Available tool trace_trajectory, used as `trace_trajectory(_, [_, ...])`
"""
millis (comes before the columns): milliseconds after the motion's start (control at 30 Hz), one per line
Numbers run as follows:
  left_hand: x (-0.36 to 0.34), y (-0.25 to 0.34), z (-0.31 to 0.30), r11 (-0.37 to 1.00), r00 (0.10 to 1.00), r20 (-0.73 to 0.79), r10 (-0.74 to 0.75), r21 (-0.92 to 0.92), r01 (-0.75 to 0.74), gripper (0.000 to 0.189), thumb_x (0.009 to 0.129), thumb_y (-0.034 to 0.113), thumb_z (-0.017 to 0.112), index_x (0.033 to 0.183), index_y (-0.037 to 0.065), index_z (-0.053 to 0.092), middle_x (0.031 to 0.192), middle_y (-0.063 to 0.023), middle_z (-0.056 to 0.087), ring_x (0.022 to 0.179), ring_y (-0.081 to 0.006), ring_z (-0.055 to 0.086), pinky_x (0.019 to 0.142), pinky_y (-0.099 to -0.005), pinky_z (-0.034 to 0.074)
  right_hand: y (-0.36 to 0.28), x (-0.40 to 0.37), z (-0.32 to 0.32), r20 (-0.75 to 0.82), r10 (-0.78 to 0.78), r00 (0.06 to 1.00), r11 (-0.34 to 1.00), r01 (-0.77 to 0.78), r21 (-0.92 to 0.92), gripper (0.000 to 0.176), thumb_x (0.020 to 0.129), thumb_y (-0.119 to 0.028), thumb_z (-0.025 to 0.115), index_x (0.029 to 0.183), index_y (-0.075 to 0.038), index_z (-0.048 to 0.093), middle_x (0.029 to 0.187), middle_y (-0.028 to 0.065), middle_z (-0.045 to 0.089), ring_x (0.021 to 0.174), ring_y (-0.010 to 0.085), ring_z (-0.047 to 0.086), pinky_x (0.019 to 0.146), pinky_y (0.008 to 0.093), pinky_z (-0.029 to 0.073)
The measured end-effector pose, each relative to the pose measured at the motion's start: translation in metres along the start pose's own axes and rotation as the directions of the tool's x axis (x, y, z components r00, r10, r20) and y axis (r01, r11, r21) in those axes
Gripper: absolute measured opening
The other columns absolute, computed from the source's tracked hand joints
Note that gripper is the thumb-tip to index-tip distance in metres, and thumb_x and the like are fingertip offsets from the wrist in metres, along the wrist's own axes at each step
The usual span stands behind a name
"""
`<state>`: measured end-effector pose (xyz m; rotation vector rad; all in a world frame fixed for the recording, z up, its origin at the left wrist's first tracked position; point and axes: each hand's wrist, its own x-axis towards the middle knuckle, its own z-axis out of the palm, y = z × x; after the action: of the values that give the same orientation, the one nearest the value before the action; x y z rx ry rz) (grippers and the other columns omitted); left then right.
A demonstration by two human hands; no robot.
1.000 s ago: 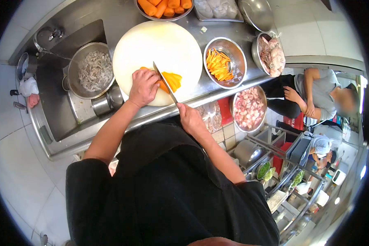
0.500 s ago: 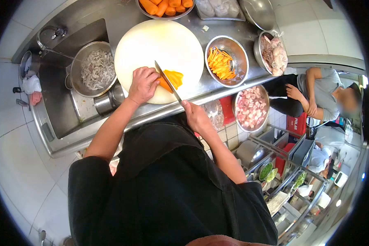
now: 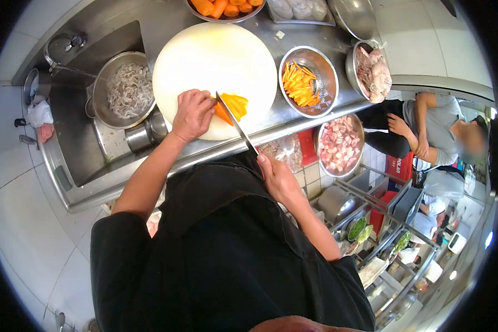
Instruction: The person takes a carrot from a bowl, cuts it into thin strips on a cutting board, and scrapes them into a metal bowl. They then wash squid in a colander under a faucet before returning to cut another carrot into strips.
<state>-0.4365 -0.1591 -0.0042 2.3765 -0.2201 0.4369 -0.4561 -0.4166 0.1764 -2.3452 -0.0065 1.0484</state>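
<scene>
As right fingers (image 3: 263, 162) wrap closed around the knife (image 3: 234, 120), left fingers (image 3: 206, 100) curled close together, holding the carrot (image 3: 222, 114).

ok so the top edge chops off the carrot bowl (image 3: 227, 20), the tray (image 3: 304, 22) and the big metal bowl (image 3: 355, 19). Mid-frame, the left hand (image 3: 193, 115) covers part of the carrot (image 3: 222, 113), and the right hand (image 3: 280, 180) hides most of the knife's (image 3: 237, 124) handle. Far right, the seated person's (image 3: 440, 127) face is blurred, and the worker (image 3: 426, 219) lower down is too tiny to make out.
</scene>
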Motion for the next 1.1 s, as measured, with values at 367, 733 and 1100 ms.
trace_trajectory(367, [0.001, 0.000, 0.000, 1.000, 1.000, 0.019, -0.017, -0.015, 0.017, 0.024, 0.085, 0.015, 0.072, 0.108, 0.009, 0.069, 0.112, -0.0051, 0.062, 0.111, -0.0291, 0.055, 0.100, -0.0462, 0.038, 0.017, 0.033, 0.030, -0.050, -0.043, 0.998, 0.993, 0.037, -0.108, 0.051, 0.111, -0.042, 0.039, 0.124, -0.003, 0.069, 0.110, 0.0334, 0.069, 0.110, 0.0527, 0.063, 0.097, 0.0580, 0.049])
trace_trajectory(733, [-0.002, -0.006, 0.003, 0.999, 1.000, -0.011, -0.020, -0.042, 0.020, 0.022, 0.085, 0.014, 0.072, 0.106, 0.009, 0.069, 0.111, -0.0063, 0.062, 0.112, -0.0289, 0.057, 0.101, -0.0450, 0.039, -0.001, 0.035, 0.017, -0.058, -0.042, 0.997, 0.998, 0.039, -0.050, 0.054, 0.111, -0.044, 0.039, 0.122, 0.000, 0.069, 0.108, 0.0351, 0.067, 0.110, 0.0542, 0.061, 0.095, 0.0572, 0.048])
trace_trajectory(1100, [0.000, -0.003, 0.000, 0.999, 0.999, -0.027, -0.024, -0.043, 0.022, 0.021, 0.085, 0.011, 0.070, 0.106, 0.008, 0.070, 0.109, -0.0068, 0.063, 0.111, -0.0293, 0.057, 0.101, -0.0450, 0.039, 0.014, 0.028, 0.029, -0.092, -0.069, 0.993, 0.993, 0.060, -0.101, 0.051, 0.111, -0.042, 0.040, 0.118, 0.000, 0.069, 0.103, 0.0345, 0.068, 0.105, 0.0543, 0.063, 0.093, 0.0599, 0.049])
